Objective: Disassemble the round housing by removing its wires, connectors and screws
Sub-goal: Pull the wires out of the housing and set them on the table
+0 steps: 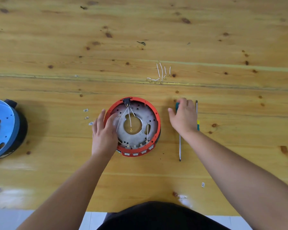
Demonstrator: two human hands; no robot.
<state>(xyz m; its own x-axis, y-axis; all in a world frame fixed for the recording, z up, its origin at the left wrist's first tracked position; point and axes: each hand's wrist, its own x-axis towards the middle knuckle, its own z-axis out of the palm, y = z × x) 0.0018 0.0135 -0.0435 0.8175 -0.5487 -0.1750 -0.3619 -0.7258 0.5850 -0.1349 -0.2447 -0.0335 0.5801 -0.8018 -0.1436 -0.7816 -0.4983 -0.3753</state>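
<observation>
The round housing has a red rim and a grey metal plate inside, and sits at the middle of the wooden table. A black connector sits at its far edge, with white wires running from it across the plate. Several white connectors line the near rim. My left hand rests with fairly straight fingers on the housing's left rim and plate. My right hand lies over the green handle of a screwdriver to the right of the housing, thumb spread out to the left; no closed grip shows.
A second screwdriver lies beside my right hand. Removed white wires lie farther back. Small white parts lie left of the housing, another near the front right. A blue-topped round housing stands at the left edge.
</observation>
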